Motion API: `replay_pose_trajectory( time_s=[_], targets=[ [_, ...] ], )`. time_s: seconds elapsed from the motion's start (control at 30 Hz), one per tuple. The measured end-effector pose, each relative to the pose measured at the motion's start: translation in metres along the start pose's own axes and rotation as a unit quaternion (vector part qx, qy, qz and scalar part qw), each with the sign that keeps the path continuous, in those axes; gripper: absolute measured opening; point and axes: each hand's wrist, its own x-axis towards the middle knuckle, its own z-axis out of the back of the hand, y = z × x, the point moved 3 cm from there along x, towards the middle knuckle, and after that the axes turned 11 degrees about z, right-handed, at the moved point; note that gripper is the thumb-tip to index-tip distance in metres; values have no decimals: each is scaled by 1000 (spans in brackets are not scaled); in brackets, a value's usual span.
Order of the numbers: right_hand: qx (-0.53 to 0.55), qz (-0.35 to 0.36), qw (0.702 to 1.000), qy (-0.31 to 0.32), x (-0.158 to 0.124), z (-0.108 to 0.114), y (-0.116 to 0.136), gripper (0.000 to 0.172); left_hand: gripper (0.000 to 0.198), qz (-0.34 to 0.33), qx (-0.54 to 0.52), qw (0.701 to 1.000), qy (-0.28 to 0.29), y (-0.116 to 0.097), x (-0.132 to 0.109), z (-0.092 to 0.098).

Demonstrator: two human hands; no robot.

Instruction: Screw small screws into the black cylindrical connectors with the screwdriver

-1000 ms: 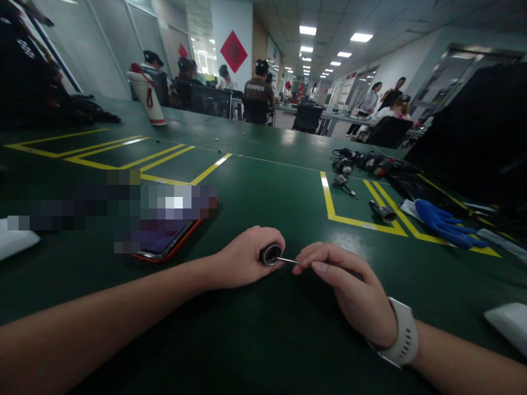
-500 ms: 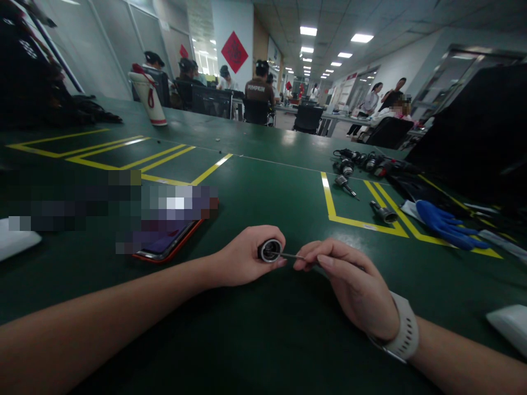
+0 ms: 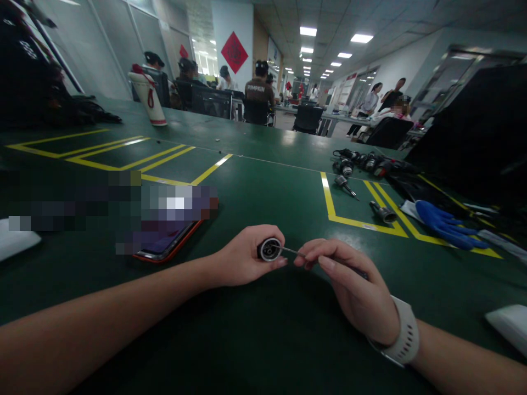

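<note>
My left hand [image 3: 245,255] is wrapped round a black cylindrical connector [image 3: 270,250] with a bright metal rim. Its open end faces me, and small pin-like parts show inside. My right hand [image 3: 349,282], with a pale watch strap on the wrist, pinches a thin metal-shafted tool [image 3: 291,250]. The shaft runs left across the connector's rim into its open end. Most of the tool's handle is hidden in my right palm; a dark end shows behind the thumb. Both hands are just above the green table [image 3: 263,329].
A phone [image 3: 164,238] with a red case edge lies left. To the right are a metal connector piece [image 3: 383,212], a pointed connector part [image 3: 346,185], darker connectors [image 3: 362,160] and blue gloves [image 3: 447,225]. Yellow tape marks the table. A tapered white cup [image 3: 149,99] stands at the back left.
The tool's shaft has tilted slightly, its right-hand part now a little lower than its tip. My right fingers have shifted a little, while my left hand stays nearly still round the connector.
</note>
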Motion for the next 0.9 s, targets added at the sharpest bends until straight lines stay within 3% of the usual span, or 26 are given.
replay_pose_trajectory(
  time_s=[0.5, 0.9],
  targets=[
    [-22, 31, 999, 31, -2, -1, 2, 17, 11, -9, 7, 1000, 2, 1, -1, -1],
    [-20, 66, 998, 7, -5, 1, 3, 16, 12, 6, -1, 1000, -22, 1, 0, 1]
  ],
)
